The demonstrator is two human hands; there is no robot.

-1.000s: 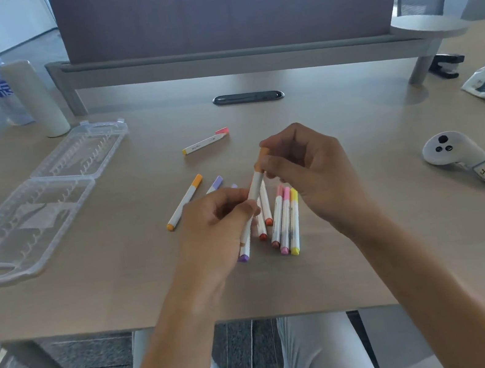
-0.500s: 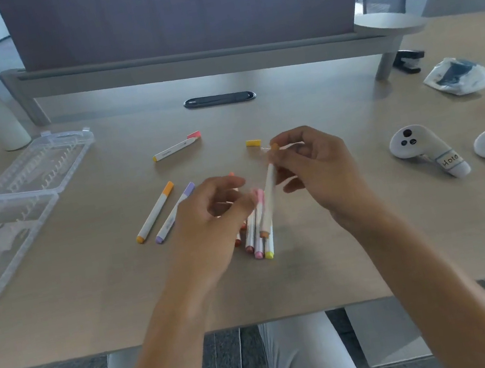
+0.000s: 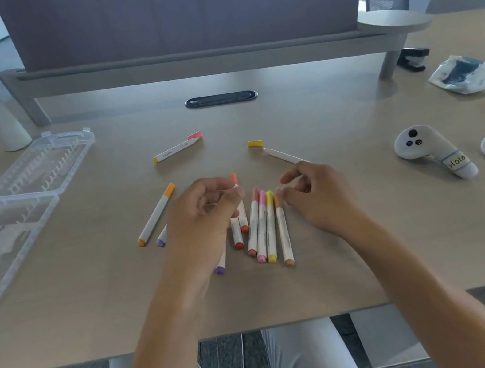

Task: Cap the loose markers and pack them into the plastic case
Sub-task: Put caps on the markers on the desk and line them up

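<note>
Fingers [image 3: 230, 197] of our left hand [image 3: 205, 219] curl loosely over the marker row [image 3: 263, 228], gripping nothing we can confirm; our right hand [image 3: 317, 193] hovers half-open. The plastic case [image 3: 7, 218] lies open at the counter's [image 3: 346, 263] left edge, ready. Far off, an uncapped marker [image 3: 281, 155] awaits its yellow cap [image 3: 255, 143]. Our left hand hides some markers.

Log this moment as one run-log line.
left hand: over marker pile | right hand: empty | yellow cap: loose | plastic case: open, empty
</note>
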